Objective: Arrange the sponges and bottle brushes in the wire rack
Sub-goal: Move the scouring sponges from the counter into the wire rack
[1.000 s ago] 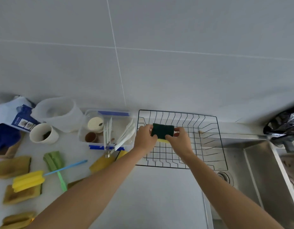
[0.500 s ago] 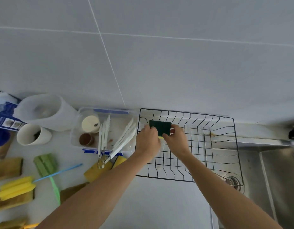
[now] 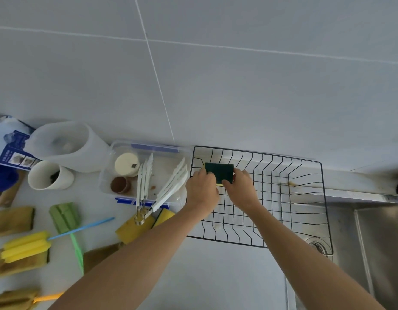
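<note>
Yellow and olive sponges (image 3: 12, 220) are seen lying loose on the white counter (image 3: 216, 276) at far left, with a yellow bottle brush (image 3: 25, 246) on a blue handle and a green bottle brush (image 3: 65, 217) crossed beside them. Further along, more yellow sponges (image 3: 135, 228) are shown wedged under a clear container (image 3: 148, 173) of white tongs (image 3: 171, 186). At centre, a green-topped sponge (image 3: 219, 171) is gripped at its two ends, the left hand (image 3: 201, 191) and the right hand (image 3: 241, 190) each closed on it with fingers curled around the edges. It is held at the back-left corner of the black wire rack (image 3: 305, 198); whether it touches the wires cannot be told. Otherwise the rack is seen bare, its right end hanging over the steel sink (image 3: 377, 242). By this evidence the job is judged barely begun: one sponge is being placed, while every other sponge and both brushes are left to be moved.
</note>
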